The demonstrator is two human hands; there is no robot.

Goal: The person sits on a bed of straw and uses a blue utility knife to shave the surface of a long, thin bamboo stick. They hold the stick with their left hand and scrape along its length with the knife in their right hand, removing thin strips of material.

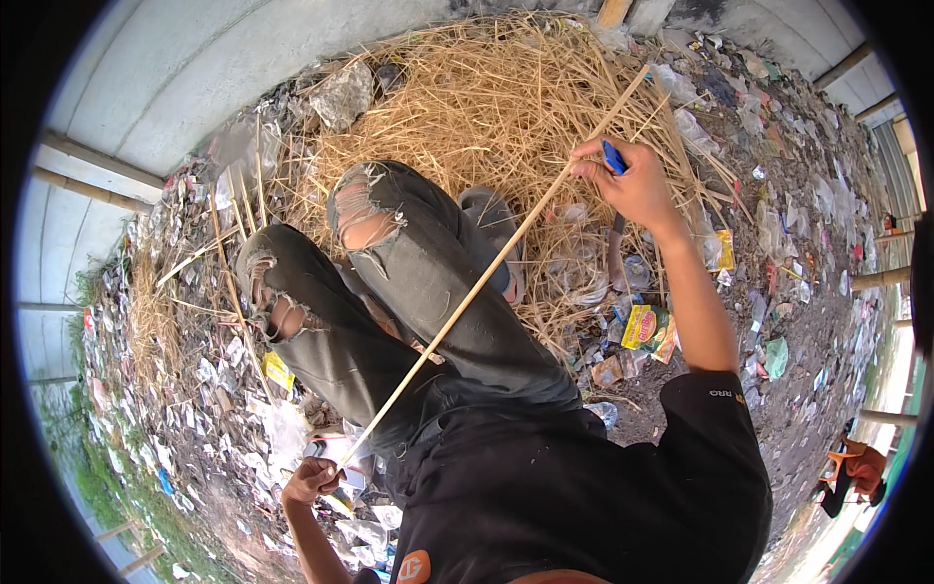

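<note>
A long, thin, pale bamboo strip (pixel 465 307) slants across my knees from lower left to upper right. My left hand (pixel 313 480) is closed round its lower end, beside my hip. Further up, my right hand (pixel 630 185) pinches the strip, whose far end sticks out beyond the fingers over the straw. A short blue object (pixel 614 158) is also tucked in the right hand; its kind cannot be made out. Below the right wrist a dark, narrow, blade-like piece (pixel 616 258) lies on the litter.
A heap of dry straw-like shavings (pixel 477 97) spreads before my feet. Several bamboo strips (pixel 232 282) stand left of my knees. Plastic litter and a yellow-red packet (pixel 650 331) cover the ground. A grey wall (pixel 175 78) rises behind; an orange-brown item (pixel 861 467) is far right.
</note>
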